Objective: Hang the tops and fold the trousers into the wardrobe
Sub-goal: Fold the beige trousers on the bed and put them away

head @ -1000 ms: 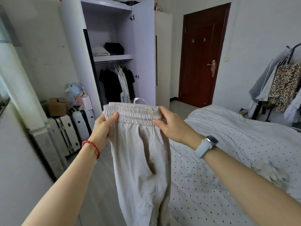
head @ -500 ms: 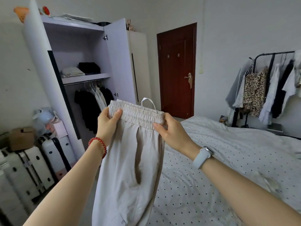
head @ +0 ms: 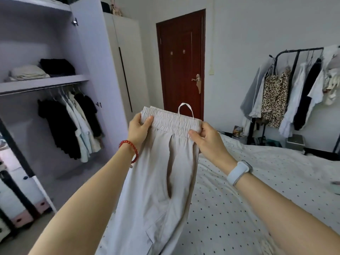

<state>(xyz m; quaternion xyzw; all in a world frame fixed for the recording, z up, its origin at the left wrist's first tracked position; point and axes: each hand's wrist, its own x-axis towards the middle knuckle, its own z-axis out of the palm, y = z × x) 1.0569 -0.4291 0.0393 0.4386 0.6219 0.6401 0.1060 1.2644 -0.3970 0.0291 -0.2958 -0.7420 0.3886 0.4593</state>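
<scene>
While the pale beige trousers [head: 158, 181] are hanging over the bed [head: 257, 190], left hand [head: 138, 127] and right hand [head: 207, 140] fingers are pinching the elastic waistband's ends.

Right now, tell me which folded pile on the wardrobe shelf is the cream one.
The cream folded pile is the left one on the wardrobe shelf; the pile beside it, to its right, is black.
</scene>
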